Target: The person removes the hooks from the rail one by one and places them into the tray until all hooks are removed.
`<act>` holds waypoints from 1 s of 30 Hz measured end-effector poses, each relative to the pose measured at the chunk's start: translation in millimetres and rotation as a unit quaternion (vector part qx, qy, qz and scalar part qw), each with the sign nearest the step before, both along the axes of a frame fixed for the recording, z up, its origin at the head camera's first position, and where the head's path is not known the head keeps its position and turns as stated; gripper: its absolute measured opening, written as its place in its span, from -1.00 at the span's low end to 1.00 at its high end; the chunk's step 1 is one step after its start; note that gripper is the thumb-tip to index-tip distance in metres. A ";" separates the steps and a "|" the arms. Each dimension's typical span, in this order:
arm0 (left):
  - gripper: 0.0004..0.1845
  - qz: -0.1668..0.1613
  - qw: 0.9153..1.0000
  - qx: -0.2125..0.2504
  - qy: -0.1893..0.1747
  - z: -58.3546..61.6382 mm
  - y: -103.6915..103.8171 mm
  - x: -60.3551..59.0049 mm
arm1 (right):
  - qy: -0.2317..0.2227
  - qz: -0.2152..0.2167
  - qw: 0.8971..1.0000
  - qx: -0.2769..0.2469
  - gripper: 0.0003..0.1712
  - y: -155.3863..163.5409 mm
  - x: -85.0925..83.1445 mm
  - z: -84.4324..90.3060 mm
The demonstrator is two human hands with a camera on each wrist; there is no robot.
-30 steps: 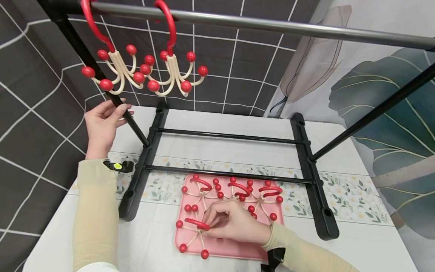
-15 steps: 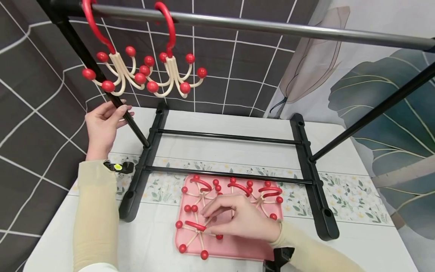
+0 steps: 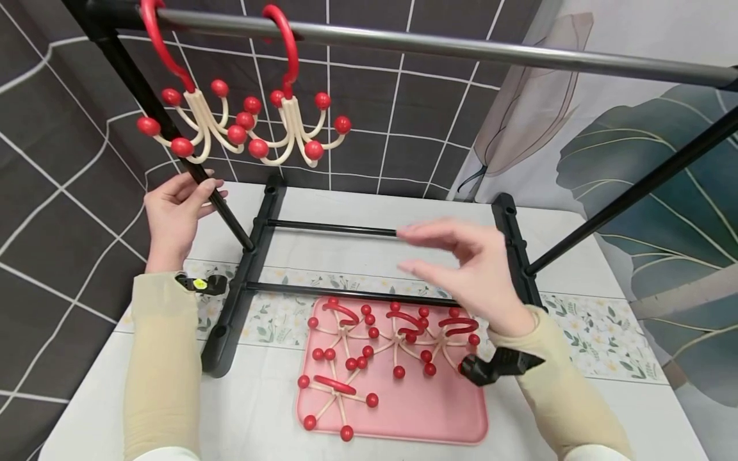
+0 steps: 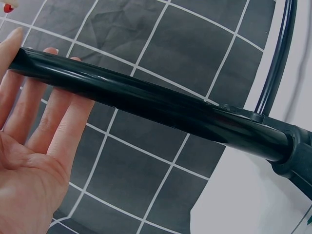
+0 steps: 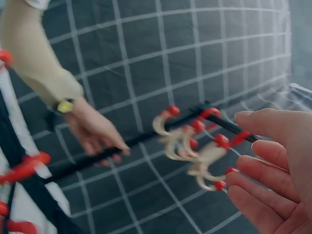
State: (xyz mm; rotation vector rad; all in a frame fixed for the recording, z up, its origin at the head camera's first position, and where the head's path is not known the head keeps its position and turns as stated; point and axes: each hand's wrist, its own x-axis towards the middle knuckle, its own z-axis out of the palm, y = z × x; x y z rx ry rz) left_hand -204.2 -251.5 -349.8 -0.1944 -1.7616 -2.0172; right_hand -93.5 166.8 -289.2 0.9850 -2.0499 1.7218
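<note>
On the pink tray (image 3: 438, 416), four ball-tipped hooks (image 3: 337, 387) lie flat. I judge them light, stiff, snag-prone; take one by its red loop. Right hand (image 3: 469, 272) hovers above, fingers (image 3: 423, 234) apart, empty. Left hand (image 3: 173, 214) flat against the rack leg (image 3: 173, 137).
</note>
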 end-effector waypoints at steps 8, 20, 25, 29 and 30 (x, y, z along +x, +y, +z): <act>-0.68 0.002 1.000 0.006 -0.004 0.4 0.6 -0.3 | 0.030 -0.031 0.998 -0.037 -0.61 -4.5 -33.0 22.1; -0.68 0.009 1.000 0.008 -0.011 0.0 -1.6 0.8 | 0.019 -0.045 0.996 -0.080 -0.64 -53.2 -76.4 83.2; -0.66 0.001 1.000 0.018 -0.011 1.0 -3.1 0.9 | -0.031 -0.046 0.995 -0.081 -0.57 -87.0 -76.0 108.6; -0.67 0.004 1.000 0.019 -0.009 1.7 -5.2 0.9 | -0.031 -0.050 0.995 -0.078 -0.55 -112.1 -78.8 114.5; -0.67 0.003 1.000 0.020 -0.009 1.7 -5.5 0.8 | -0.030 -0.055 0.995 -0.078 -0.56 -116.8 -80.2 114.9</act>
